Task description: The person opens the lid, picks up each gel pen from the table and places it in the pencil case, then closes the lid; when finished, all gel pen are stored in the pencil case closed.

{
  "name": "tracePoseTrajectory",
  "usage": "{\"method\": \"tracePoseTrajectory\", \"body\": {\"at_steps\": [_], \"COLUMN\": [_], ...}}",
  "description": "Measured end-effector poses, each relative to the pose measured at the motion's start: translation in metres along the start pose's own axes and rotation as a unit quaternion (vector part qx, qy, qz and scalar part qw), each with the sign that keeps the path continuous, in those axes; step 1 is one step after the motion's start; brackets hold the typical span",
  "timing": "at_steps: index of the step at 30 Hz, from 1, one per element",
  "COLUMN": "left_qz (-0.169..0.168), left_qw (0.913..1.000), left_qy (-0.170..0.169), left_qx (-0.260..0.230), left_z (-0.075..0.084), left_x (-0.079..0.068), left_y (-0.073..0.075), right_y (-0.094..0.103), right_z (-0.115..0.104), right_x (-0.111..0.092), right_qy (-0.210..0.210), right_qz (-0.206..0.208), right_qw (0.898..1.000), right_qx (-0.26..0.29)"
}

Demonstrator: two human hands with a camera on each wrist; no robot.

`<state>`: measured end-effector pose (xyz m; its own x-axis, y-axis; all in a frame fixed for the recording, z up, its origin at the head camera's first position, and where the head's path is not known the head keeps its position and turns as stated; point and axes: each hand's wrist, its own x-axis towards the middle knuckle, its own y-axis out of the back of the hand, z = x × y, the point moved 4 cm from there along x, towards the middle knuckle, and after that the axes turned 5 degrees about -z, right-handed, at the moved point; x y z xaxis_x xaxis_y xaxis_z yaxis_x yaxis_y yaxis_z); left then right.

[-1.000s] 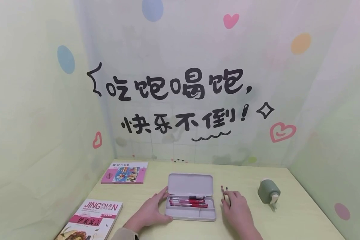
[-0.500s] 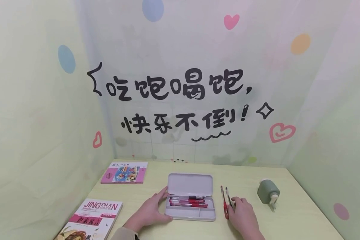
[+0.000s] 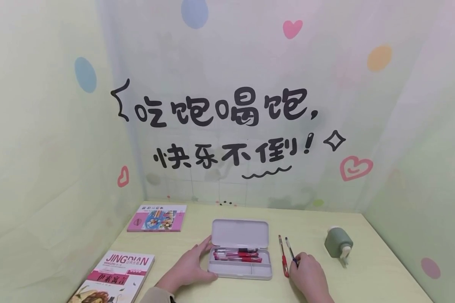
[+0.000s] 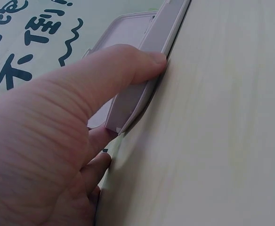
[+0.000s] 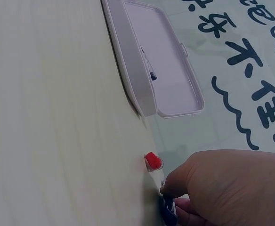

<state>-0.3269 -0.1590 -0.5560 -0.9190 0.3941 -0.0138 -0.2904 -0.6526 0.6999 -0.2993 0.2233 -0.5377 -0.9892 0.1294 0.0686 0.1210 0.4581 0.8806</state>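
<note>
A pale lilac pencil case (image 3: 240,234) stands with its lid raised on the table, several red and dark pens (image 3: 238,254) in its back compartment. My left hand (image 3: 189,267) grips its left side. In the left wrist view the thumb (image 4: 149,66) presses the front wall while the other fingers are partly hidden. To the right of the case lies a red pen (image 3: 283,257), apart from my right hand (image 3: 310,275). That hand pinches a dark blue pen (image 3: 290,249) by its lower part; its grip end (image 5: 168,212) shows in the right wrist view.
A grey-green pump bottle (image 3: 339,242) stands at the right. On the left lie a pink-and-white book (image 3: 157,219) and a thicker book (image 3: 113,277) nearer the front. Printed fabric walls enclose the table at the back and sides.
My right hand has shifted slightly right and toward me, uncovering the red pen, and now pinches the dark blue pen lower down. My left hand has stayed on the case.
</note>
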Motion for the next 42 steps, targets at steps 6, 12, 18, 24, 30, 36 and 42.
{"method": "tracePoseTrajectory", "body": {"at_steps": [6,12,18,24,30,36,42], "left_qz": [0.000,0.000,0.001,0.003,0.004,0.000,0.001], "left_qw": [1.0000,1.0000,1.0000,1.0000,1.0000,1.0000,1.0000], "left_qy": [0.003,0.001,-0.002,-0.004,-0.007,-0.008,-0.002], "left_qx": [0.000,0.001,0.000,0.001,0.000,0.002,0.003], "left_z": [0.000,0.001,0.001,0.000,0.001,0.000,-0.001], "left_x": [0.000,0.000,0.000,0.000,-0.001,0.000,0.001], "left_y": [0.000,0.001,0.002,0.002,0.000,-0.001,0.001], "right_y": [0.000,0.000,0.003,0.007,0.007,0.003,-0.006], "right_z": [0.001,0.002,0.000,-0.010,-0.031,-0.051,-0.077], "right_x": [0.001,0.000,0.000,0.001,0.003,0.002,0.002], "right_qy": [-0.007,-0.012,-0.027,-0.008,0.036,0.055,0.103], "right_qz": [-0.004,-0.005,-0.008,0.031,0.065,0.076,0.077], "right_qw": [1.000,1.000,0.999,0.999,0.997,0.996,0.992], "right_qx": [0.004,0.008,0.020,0.011,-0.008,-0.002,-0.012]}}
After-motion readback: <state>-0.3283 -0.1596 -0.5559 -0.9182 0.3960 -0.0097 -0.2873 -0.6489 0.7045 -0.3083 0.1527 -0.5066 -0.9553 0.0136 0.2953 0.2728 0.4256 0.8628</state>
